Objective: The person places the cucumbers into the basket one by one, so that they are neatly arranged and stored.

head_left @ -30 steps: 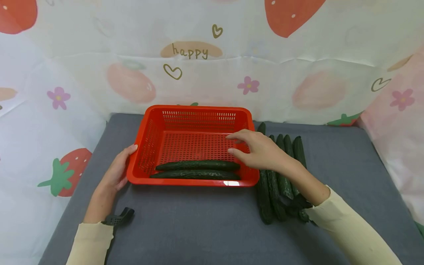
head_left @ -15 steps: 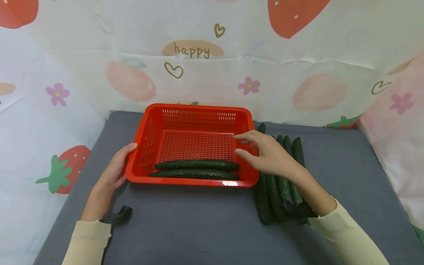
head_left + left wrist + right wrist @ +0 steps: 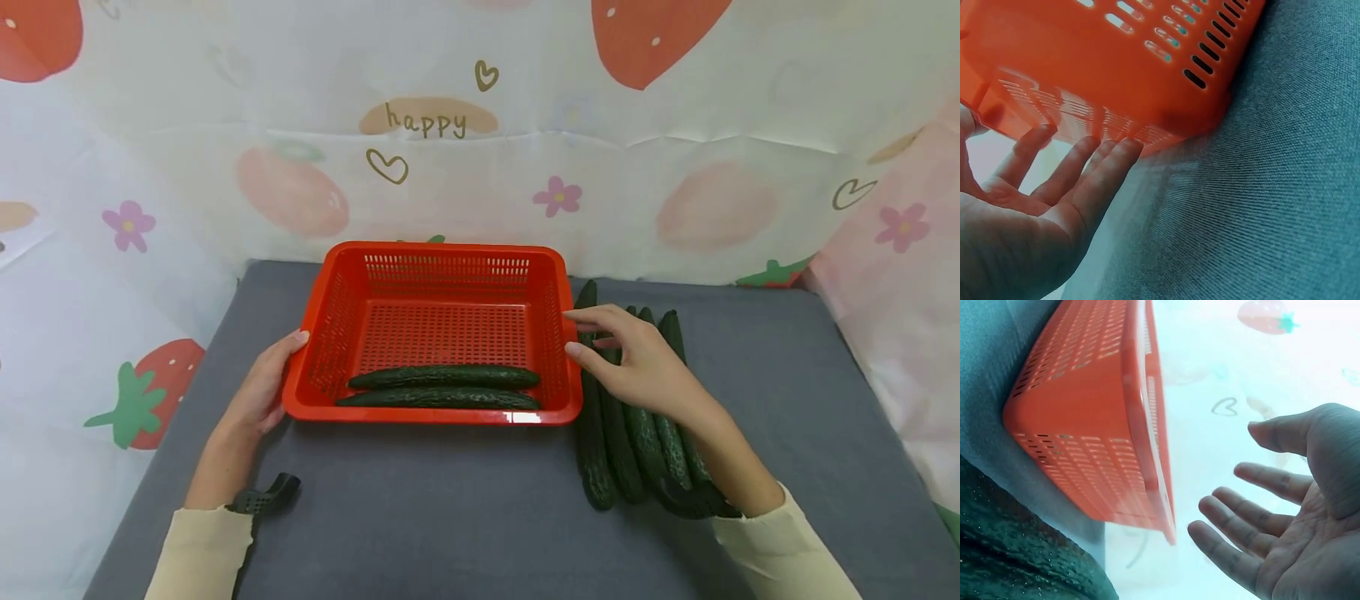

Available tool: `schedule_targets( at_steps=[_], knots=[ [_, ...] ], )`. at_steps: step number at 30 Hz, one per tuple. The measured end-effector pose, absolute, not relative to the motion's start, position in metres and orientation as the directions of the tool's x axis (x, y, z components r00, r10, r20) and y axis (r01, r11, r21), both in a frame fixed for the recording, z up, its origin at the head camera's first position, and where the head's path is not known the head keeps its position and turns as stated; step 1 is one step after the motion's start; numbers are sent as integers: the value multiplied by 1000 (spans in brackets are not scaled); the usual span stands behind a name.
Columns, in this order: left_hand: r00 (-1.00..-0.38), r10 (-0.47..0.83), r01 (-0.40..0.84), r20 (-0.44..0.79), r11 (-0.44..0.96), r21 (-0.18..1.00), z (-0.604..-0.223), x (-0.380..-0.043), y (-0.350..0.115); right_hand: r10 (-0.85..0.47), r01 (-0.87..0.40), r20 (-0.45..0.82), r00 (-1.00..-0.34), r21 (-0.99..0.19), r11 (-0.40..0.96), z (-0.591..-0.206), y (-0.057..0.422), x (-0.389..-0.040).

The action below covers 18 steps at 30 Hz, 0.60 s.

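A red plastic basket [image 3: 420,415] with slotted walls stands on the grey cloth. Two dark green cucumbers [image 3: 442,377] lie lengthwise along its near side. My left hand [image 3: 258,387] grips the basket's left side, thumb on the rim; in the left wrist view its fingers [image 3: 1110,169] rest against the outer wall. Over the basket's right rim and the cucumbers [image 3: 592,442] lined up beside it, my right hand [image 3: 648,358] hovers with loosely bent, spread fingers and nothing in them. The right wrist view shows that hand's bare palm [image 3: 1316,550] and a cucumber [image 3: 1022,544] below.
Several cucumbers lie side by side to the right of the basket, partly hidden by the right hand and forearm. A printed cloth backdrop [image 3: 450,192] rises behind the table [image 3: 420,517]. Black straps [image 3: 266,496] sit on the wrists.
My right hand has drawn back rightward, from above the basket's inside to over its right rim and the loose cucumbers. The left hand and basket stay in place.
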<state>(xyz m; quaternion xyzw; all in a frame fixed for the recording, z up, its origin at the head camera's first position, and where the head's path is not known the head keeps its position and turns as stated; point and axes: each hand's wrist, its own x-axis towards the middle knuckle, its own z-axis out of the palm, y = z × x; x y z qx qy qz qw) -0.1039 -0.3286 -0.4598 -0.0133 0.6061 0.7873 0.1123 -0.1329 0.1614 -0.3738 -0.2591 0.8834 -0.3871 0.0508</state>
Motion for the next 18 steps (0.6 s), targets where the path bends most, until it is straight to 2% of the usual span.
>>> schedule_targets(
  at_steps=[9, 18],
  knots=[
    [-976, 156, -184, -149, -234, 955, -464, -103, -329, -447, -379, 116, -887, -737, 561, -381, 180, -124],
    [-973, 99, -222, -211, -126, 967, -460, -104, -328, -370, -323, 110, -922, -748, 581, -389, 203, -112]
  ],
)
